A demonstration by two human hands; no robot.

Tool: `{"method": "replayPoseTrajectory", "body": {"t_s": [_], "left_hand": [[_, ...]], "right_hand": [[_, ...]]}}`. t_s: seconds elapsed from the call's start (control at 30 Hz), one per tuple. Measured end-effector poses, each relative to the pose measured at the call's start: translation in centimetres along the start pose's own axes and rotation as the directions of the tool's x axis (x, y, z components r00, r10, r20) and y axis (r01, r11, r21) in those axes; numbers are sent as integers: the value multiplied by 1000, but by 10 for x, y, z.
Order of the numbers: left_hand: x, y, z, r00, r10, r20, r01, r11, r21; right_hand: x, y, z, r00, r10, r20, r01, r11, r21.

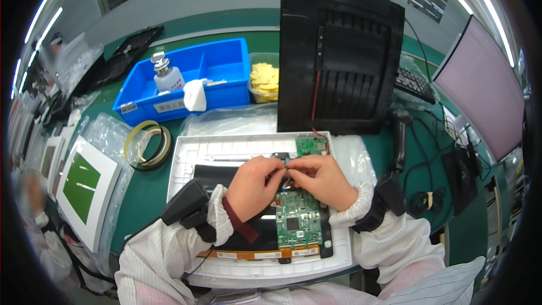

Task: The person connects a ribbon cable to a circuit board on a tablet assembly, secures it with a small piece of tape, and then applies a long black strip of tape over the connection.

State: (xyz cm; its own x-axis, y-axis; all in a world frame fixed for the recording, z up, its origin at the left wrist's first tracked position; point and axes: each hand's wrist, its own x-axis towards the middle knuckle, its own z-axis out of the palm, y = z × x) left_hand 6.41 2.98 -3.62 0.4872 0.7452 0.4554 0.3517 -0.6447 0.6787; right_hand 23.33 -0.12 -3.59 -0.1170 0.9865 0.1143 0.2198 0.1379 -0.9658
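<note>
Over an opened white display housing [182, 164], my left hand [253, 187] and my right hand [326, 181] meet with thumbs and fingers pinched together. Something small, perhaps a cable end, sits between the fingertips, too small to make out. Just below them is a green circuit board [299, 223] with a dark chip, fixed on a black panel [248, 234]. An orange flexible strip [243, 255] runs along the panel's near edge. Beyond my right hand lies a smaller green board [311, 146], where a red wire [315, 99] from the upright black back cover [339, 51] ends.
At the back left, a blue divided bin [226, 56] holds a pump bottle [167, 77]. Beside it is a tub of yellow pieces [264, 82]. Tape rolls [148, 146] and a white-framed panel [87, 189] lie left. A scanner [400, 141], cables and a monitor [480, 85] stand right.
</note>
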Motion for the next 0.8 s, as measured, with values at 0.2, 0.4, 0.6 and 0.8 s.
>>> {"method": "replayPoseTrajectory", "body": {"t_s": [0.2,0.4,0.6,0.8], "left_hand": [[0,1,0,1000,-12,5,12,1000,-5],[0,-1,0,1000,-31,5,31,999,-14],[0,2,-1,996,-79,36,81,996,-43],[-2,2,1,997,-71,20,72,997,-42]], "right_hand": [[0,0,0,1000,2,9,-2,1000,-7],[0,0,0,1000,-9,15,9,1000,-3],[0,0,-3,998,-22,54,25,998,-63],[-1,-1,-2,997,-68,39,72,992,-107]]}}
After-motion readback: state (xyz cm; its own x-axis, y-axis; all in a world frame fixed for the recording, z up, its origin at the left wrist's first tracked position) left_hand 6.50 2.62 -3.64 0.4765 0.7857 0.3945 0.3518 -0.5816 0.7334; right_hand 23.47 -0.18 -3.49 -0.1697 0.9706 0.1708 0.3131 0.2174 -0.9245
